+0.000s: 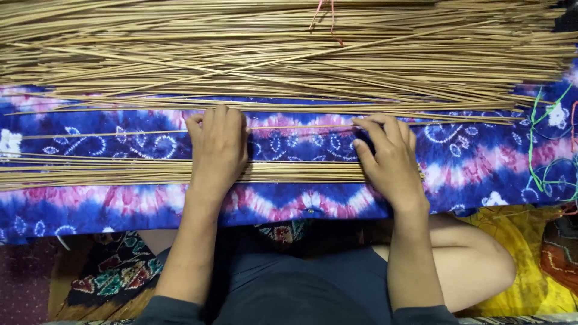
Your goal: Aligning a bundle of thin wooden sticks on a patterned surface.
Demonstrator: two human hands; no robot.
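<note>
Blue, pink and white tie-dyed cloth covers the counter, and everything is placed here against that cloth. Along its far edge lies a big loose pile of thin tan sticks, with a bit of red thread across the top. On the near part of the cloth a flat, tidy row of sticks runs from the left edge to the middle. One single stick lies alone across the cloth between the pile and the row. The left hand rests palm down over the row, fingers straight and close together, tips touching the single stick. The right hand lies over the row's right end, fingers bent and slightly spread, tips on the same stick. Neither hand grips anything. Green string lies on the cloth's right side.
</note>
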